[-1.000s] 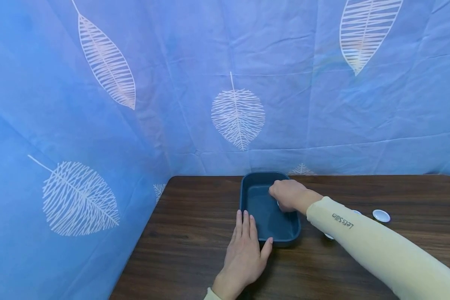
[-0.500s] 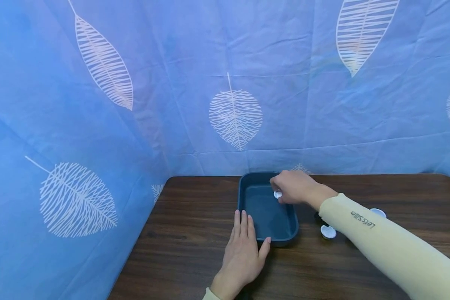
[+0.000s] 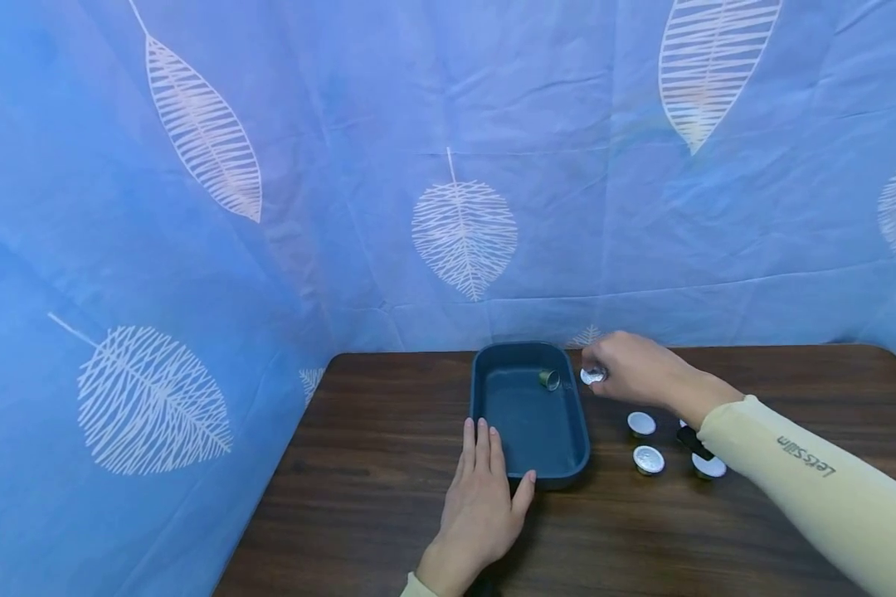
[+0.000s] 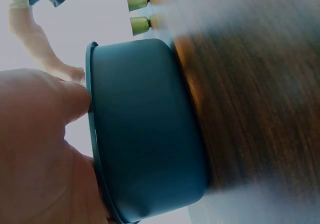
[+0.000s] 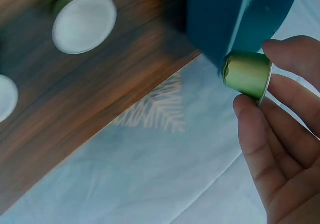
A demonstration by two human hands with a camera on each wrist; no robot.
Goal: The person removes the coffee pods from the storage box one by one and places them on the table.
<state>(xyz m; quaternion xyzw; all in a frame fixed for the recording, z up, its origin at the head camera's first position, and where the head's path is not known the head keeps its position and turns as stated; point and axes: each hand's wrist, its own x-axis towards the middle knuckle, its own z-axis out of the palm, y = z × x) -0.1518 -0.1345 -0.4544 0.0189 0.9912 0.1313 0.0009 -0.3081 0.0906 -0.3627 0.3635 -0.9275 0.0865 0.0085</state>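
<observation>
My right hand (image 3: 635, 365) is just right of the dark blue tray (image 3: 585, 444), pinching a coffee capsule (image 5: 247, 73) between thumb and fingertips. The capsule is green with a silver lid, which faces the palm in the right wrist view. Inside the tray, near its right wall, another green capsule (image 3: 549, 380) lies on its side. My left hand (image 3: 478, 514) rests at the tray's near left corner, fingers straight along the left side. Its thumb (image 4: 75, 101) touches the rim in the left wrist view.
Right of the tray, several capsules stand lid up on the wooden table (image 3: 358, 464), among them a near capsule (image 3: 648, 459) and a farther capsule (image 3: 640, 424). The right forearm partly covers others. A blue leaf-print cloth (image 3: 552, 232) hangs behind the table.
My right hand has moved right, out over the tray's right side, carrying a capsule. A capsule inside the tray and more on the table have come into view. The left hand stays put.
</observation>
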